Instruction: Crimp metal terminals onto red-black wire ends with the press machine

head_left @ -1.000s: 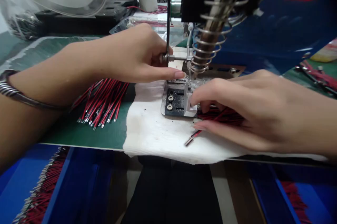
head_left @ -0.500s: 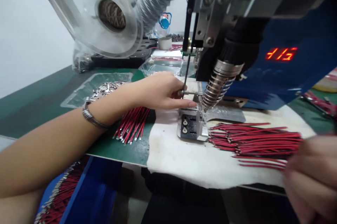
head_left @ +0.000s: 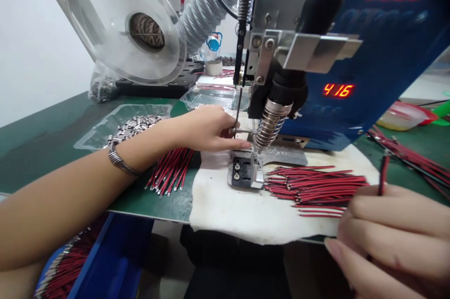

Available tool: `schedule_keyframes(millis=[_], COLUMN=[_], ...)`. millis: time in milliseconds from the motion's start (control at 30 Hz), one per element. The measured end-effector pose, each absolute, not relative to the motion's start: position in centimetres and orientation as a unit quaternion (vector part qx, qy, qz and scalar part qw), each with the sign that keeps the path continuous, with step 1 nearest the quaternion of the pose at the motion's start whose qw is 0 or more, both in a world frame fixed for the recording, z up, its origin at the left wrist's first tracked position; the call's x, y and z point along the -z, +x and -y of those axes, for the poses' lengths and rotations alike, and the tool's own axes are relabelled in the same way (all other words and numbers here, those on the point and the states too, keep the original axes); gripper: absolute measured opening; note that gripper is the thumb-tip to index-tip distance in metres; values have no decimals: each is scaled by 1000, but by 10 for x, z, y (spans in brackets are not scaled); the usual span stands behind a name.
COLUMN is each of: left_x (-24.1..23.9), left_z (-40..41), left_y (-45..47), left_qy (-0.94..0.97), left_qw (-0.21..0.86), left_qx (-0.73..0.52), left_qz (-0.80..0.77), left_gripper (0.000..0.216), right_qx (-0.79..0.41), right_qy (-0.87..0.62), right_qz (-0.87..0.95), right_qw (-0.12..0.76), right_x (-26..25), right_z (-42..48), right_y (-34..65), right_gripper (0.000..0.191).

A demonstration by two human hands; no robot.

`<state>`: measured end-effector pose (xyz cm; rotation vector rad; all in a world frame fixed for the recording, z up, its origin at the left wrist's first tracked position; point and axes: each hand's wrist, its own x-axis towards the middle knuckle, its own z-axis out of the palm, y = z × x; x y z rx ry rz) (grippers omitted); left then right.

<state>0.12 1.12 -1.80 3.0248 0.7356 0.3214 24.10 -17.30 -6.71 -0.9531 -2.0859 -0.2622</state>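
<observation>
My left hand reaches to the soldering machine's small metal fixture. Its thumb and fingers are pinched together beside the spring-wrapped soldering head; what they hold, if anything, is hidden. At the lower right, my right hand is closed around a short red-and-black wire, whose end sticks upward above the fingers. Just left of that hand lies a pile of red-and-black wires on a white cloth. Under my left wrist, more red wires with silvery ends rest on the green table.
A clear plastic tray holds small metal parts behind my left forearm. The blue machine body fills the right side, showing red digits. A clear fume hood with a hose hangs upper left. A blue bin of wires sits below the table edge.
The view has shifted, bringing more of the machine's displays into sight. My right hand has come further into view and up, with a wire end now showing. My left hand stays at the fixture.
</observation>
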Motion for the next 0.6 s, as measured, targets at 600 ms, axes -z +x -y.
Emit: schedule_keyframes(millis=[600], left_x=[17], left_z=[-11], left_y=[1], left_qy=[968], left_qw=[1], left_qx=[-119], left_qz=[-222], left_gripper=[56], right_qx=[127], right_qy=[-404], right_qz=[813], right_qw=[399], right_x=[42], right_z=[167], right_y=[224], right_gripper=[44])
